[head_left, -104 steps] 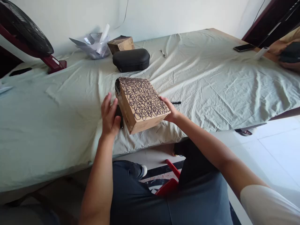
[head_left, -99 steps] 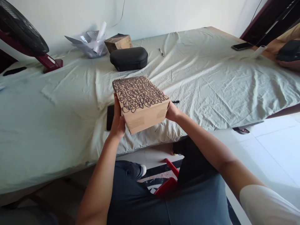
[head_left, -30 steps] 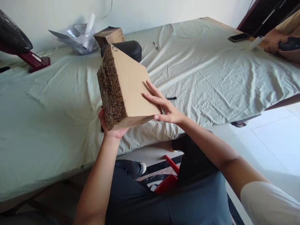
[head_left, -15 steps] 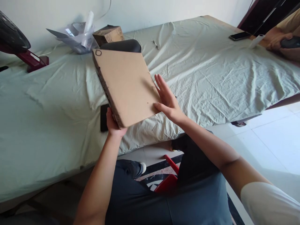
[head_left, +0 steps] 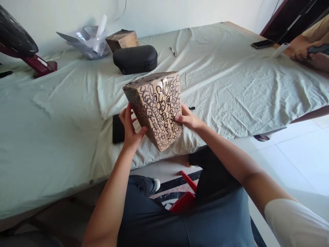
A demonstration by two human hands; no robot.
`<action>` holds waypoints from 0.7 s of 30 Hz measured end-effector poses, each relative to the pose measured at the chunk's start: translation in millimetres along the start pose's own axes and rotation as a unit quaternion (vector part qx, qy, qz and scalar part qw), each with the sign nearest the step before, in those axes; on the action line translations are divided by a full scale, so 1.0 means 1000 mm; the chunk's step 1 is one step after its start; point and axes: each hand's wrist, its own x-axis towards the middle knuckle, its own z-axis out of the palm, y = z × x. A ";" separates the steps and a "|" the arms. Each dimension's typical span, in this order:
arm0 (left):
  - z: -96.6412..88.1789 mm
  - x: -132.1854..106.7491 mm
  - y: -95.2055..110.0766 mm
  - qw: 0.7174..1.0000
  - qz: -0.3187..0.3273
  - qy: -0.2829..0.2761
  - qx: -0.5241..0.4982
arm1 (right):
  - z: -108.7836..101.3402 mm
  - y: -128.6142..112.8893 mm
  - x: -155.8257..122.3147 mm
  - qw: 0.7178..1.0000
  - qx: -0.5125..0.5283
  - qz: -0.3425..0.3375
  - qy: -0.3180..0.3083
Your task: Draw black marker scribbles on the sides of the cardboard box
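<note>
A cardboard box [head_left: 161,106], tilted and covered in hand-drawn black circles, is held between both hands above the cloth-covered bed. My left hand [head_left: 131,128] grips its left side, thumb near the lower edge and fingers along the dark side face. On the right edge, my right hand [head_left: 188,117] has its thumb on the drawn face, while its fingers go behind the box out of sight. Partly behind my left hand lies a black flat object [head_left: 117,130], probably a phone. A black pen tip [head_left: 192,108] shows just beyond my right hand.
Behind the box are a black zip case [head_left: 135,59], another drawn-on carton [head_left: 123,39] and a clear plastic basket [head_left: 91,46] of papers. A fan [head_left: 38,67] stands at left. A pen [head_left: 173,51] and a phone [head_left: 262,44] lie farther back. Another person's hands [head_left: 311,53] are at right.
The box has been turned: its plain face was toward me, now a circle-covered face is. My right hand, spread before, has closed on the right edge; my left hand has shifted up the side.
</note>
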 end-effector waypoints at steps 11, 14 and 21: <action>0.026 -0.007 0.034 0.996 -0.046 0.068 0.038 | -0.004 -0.001 0.006 0.987 -0.116 -0.047 0.096; 0.033 -0.008 0.048 0.987 0.017 0.112 0.116 | -0.014 0.008 0.004 0.977 -0.198 -0.068 0.029; 0.023 -0.006 0.046 0.997 -0.004 0.068 -0.028 | -0.027 0.018 0.010 0.909 -0.378 -0.172 0.030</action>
